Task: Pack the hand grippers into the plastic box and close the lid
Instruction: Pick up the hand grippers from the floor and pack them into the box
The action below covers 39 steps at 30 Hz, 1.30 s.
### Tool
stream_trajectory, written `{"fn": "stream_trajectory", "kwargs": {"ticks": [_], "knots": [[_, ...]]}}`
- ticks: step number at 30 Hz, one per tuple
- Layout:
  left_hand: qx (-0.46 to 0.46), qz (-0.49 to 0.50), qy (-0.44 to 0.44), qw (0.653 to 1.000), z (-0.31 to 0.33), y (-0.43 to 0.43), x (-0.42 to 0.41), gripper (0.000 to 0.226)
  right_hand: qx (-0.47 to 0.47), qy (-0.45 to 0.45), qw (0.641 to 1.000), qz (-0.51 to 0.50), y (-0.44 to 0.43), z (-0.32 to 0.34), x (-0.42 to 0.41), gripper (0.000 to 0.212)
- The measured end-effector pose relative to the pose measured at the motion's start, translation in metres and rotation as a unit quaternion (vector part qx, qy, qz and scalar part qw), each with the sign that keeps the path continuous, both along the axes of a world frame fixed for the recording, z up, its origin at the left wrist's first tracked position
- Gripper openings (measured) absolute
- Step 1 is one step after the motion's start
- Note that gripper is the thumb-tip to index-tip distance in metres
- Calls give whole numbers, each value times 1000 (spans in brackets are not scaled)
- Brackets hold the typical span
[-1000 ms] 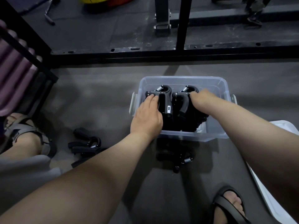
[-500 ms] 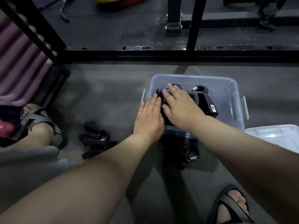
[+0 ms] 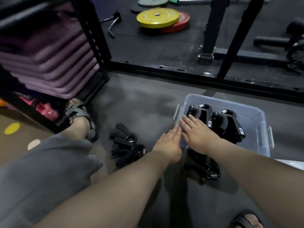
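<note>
Head view
- Left hand (image 3: 169, 145): I see it flat and palm down, with the fingers straight and together. They point up and right at the near-left corner of the box (image 3: 256, 146). The fingertips reach the wall by the left latch, but I cannot tell whether they touch it. It holds nothing.
- Right hand (image 3: 197, 134): it is flat and palm down, with the fingers straight and slightly spread, pointing up and left. It lies across the box's near-left rim with its fingertips resting on the left gripper (image 3: 203, 115). It grips nothing.
- Hands together: they lie just beside each other with the thumb sides facing, the right one farther from me.
- Box: it is clear plastic and stands open on the floor (image 3: 139, 104), right of centre, with a latch at each end.
- Left gripper: it sits in the box's left half. Its spring head is at the far end and its handles run toward me and to the right, so the long axis goes from far-left to near-right.
- Right gripper (image 3: 229, 125): it is just beside the left one and parallel, spring head far, handles toward the near-right.
- Left pile (image 3: 126, 145): black grippers lie loose on the floor, left of my left hand and apart from the box.
- Near pile (image 3: 207, 170): more grippers lie on the floor at the box's near wall, under my right forearm, with one spring showing.
- Lid (image 3: 293, 163): it is white and off the box, showing at the right edge past the forearm.
- Around: purple mats (image 3: 49, 63) are stacked in a rack on the left. A yellow plate (image 3: 158, 17) lies on a red plate (image 3: 181, 23) far back.
</note>
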<state>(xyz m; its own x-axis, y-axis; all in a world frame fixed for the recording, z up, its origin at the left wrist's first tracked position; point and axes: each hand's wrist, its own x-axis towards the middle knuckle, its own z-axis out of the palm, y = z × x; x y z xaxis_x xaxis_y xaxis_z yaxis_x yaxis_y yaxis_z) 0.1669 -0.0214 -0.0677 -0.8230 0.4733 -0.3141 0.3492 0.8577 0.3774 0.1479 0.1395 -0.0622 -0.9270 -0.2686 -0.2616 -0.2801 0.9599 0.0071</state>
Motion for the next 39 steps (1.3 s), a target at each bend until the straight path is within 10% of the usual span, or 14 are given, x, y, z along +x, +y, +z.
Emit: {"fn": "stream_trajectory", "kwargs": {"ticks": [10, 24, 39], "knots": [[20, 17, 8, 1000, 9, -44, 22, 57, -20, -126, 990, -55, -23, 18, 31, 69], [-121, 238, -91, 959, -54, -112, 1, 36, -121, 70, 990, -9, -30, -22, -19, 59], [-223, 189, 29, 956, -103, -107, -17, 47, -93, 130, 987, -9, -43, -38, -31, 58]]}}
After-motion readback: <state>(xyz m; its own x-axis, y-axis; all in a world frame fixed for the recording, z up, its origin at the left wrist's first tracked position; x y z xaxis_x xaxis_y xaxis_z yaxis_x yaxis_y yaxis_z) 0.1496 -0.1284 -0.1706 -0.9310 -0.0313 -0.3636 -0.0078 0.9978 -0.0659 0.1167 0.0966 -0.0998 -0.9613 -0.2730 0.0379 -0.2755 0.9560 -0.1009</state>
